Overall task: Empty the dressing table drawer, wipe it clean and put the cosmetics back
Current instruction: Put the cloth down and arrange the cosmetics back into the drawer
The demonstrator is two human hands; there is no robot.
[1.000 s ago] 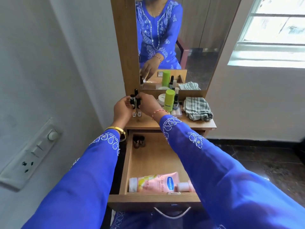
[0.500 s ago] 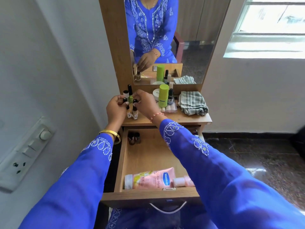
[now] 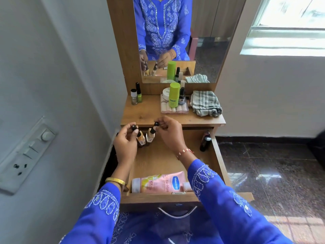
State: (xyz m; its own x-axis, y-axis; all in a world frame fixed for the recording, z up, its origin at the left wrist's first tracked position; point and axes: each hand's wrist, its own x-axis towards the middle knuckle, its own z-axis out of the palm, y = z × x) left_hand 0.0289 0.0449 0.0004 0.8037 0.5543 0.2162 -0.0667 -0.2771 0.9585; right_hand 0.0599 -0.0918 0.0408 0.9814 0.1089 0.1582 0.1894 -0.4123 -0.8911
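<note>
Daylit room, bright, one strong source — the window [image 3: 288,25].

Window is blown out to near white, no detail through the panes; its sill glares too. Light spreads from it across the white wall just below, then falls off toward the far side of the frame, where the wall goes grey-blue. Polished floor [image 3: 274,175] under the window carries soft specular patches. Shadows are soft and shallow, darkest in the gap on the side of the drawer [image 3: 168,161] away from the window. Wide-angle bowing — verticals lean outward away from the window. Mild smear on the window frame and at the bottom corners; centre reasonably sharp.
</note>
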